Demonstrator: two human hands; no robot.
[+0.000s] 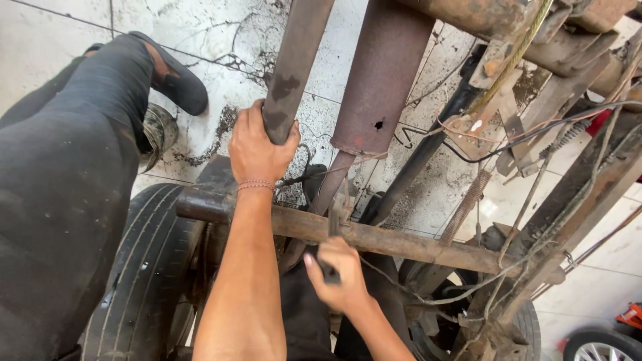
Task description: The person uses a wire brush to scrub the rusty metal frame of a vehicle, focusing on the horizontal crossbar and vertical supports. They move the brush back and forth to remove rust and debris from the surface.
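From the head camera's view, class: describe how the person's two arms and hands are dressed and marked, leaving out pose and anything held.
Both forearms are bare, with no sleeves or gloves showing. The left hand has a thin beaded bracelet of small reddish-brown beads around its wrist. The right hand wears no band or ring that can be seen.

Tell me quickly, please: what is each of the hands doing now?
Left hand: closed around the rusty bar.
Right hand: closed on a dark tool handle; the tool is blurred.
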